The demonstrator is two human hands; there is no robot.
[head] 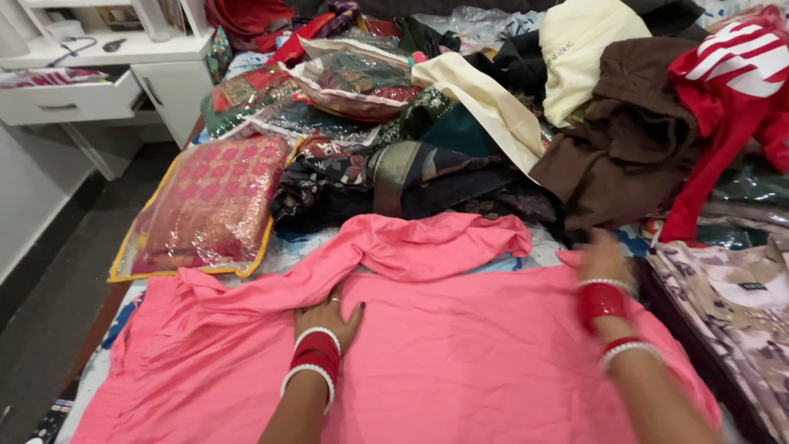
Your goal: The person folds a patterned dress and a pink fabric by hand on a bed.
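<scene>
Left hand (329,319) lies flat, fingers spread, on the pink cotton garment (460,362) filling the lower frame. Its folded sleeve (427,242) runs left-right just above. Right hand (604,256), blurred, open at the garment's right edge, holds nothing; the left is nearer the sleeve.

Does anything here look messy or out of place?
Yes: behind the flat pink garment under both hands, loose clothes lie in a tangled heap, and the white drawer hangs open.
</scene>
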